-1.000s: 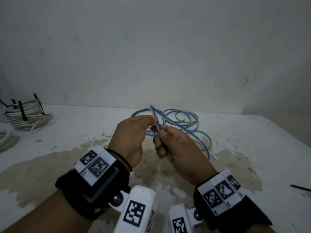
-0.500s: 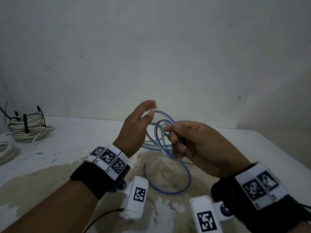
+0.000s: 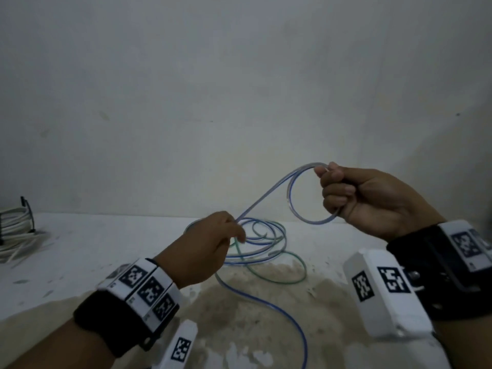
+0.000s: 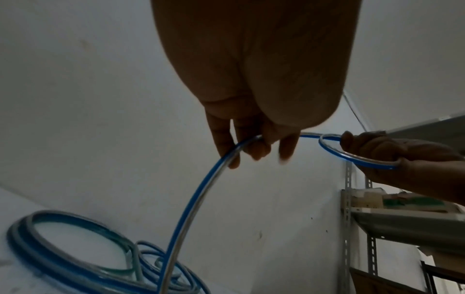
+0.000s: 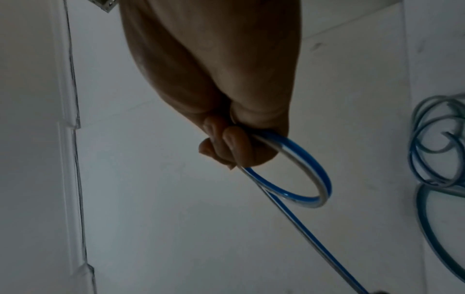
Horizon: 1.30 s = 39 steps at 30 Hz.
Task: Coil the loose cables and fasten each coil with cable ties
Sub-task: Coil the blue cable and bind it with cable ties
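Since half a second ago my hands have drawn apart. Head view: my right hand grips the first loop of the blue cable; the rest lies on the table. Left wrist view: my left hand's fingers curl loosely round it. Right wrist view: fist tight. I'd match each new loop's size.

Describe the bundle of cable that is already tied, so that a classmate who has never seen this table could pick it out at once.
Start at the white table and follow its back edge to the far left, by the wall. There lies the white coil, fastened with black ties, unlike the loose blue cable at the table's middle.
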Tool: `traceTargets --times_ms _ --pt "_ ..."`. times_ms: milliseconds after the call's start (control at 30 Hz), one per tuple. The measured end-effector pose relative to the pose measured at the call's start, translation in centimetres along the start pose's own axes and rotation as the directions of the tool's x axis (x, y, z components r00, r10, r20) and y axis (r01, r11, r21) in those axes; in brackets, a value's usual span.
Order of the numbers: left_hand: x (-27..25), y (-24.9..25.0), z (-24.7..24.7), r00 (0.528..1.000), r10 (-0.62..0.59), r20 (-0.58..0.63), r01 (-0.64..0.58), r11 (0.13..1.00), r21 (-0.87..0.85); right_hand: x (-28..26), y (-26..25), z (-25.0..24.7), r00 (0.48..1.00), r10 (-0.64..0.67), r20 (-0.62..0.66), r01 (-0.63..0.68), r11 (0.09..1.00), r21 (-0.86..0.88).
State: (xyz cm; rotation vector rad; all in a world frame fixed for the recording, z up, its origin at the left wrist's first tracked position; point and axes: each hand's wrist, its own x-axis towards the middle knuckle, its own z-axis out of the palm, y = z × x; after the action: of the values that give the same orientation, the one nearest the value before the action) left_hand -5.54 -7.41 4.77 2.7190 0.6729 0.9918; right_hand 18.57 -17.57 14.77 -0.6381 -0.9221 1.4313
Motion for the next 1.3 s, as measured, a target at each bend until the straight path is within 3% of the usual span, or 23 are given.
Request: traceTargets --times_ms 133,233,367,533,633,733,867,967,1033,1100,1167,1300 --pt "-0.5 -0.9 -0.7 0.99 0.02 0.14 -0.05 0.975 0.217 0.6 -0.2 -0.6 0.999 0.004 -0.039 -0.005 1.0 -0.023" --pt "-1.1 -1.3 -0.9 0.986 0.051 0.157 -0.105 0.928 0.357 1.1 0.6 -1.3 0.997 0.063 -0.033 -0.065 0.997 -0.05" --pt "-1.5 -1.2 -1.6 0.979 0.156 0.131 -0.198 0.886 0.42 1.2 1.5 -2.6 0.989 0.126 -0.078 -0.13 0.991 -0.043" --pt "-2.4 -2.3 -1.2 0.971 0.066 0.232 -0.163 0.888 0.43 1.1 2.1 -3.7 0.979 0.181 -0.091 -0.183 0.983 -0.015" --pt "-2.3 -2.8 -0.5 0.963 0.071 0.259 -0.194 0.851 0.488 1.3 2.5 -3.3 0.978 0.194 -0.078 -0.195 0.981 -0.017" --pt "-1.8 -2.2 -0.8 0.96 0.067 0.272 -0.213 0.808 0.55 1.8 2.8 -2.7 0.971 0.182 -0.157 -0.195 0.979 -0.068" --pt "-2.0 -1.8 -0.9 0.957 0.14 0.255 -0.238 0.882 0.407 1.9 3.0 -3.0 0.966 0.172 -0.195 -0.187 0.98 -0.063" --pt "-2.6 -2.3 -0.5 0.976 0.144 0.162 -0.19 0.927 0.322 1.8 3.5 -3.7 0.956 0.196 -0.218 -0.212 0.976 -0.052" --pt "-2.9 -2.4 -0.1 0.996 0.05 0.074 -0.06 0.987 0.152 1.7 4.1 -4.3 0.959 0.216 -0.181 -0.223 0.975 -0.016" --pt "-3.1 -2.1 0.2 0.995 -0.095 0.027 0.096 0.993 -0.071 1.7 4.9 -5.0 0.959 0.245 -0.143 -0.245 0.969 0.019" --pt "-2.9 -1.6 0.7 0.973 -0.232 -0.01 0.222 0.941 -0.255 1.8 5.7 -5.3 0.947 0.259 -0.19 -0.261 0.965 0.014" --pt "-2.6 -1.5 0.7 0.905 -0.418 -0.082 0.345 0.833 -0.432 1.9 6.9 -6.0 0.934 0.255 -0.252 -0.262 0.965 0.005"
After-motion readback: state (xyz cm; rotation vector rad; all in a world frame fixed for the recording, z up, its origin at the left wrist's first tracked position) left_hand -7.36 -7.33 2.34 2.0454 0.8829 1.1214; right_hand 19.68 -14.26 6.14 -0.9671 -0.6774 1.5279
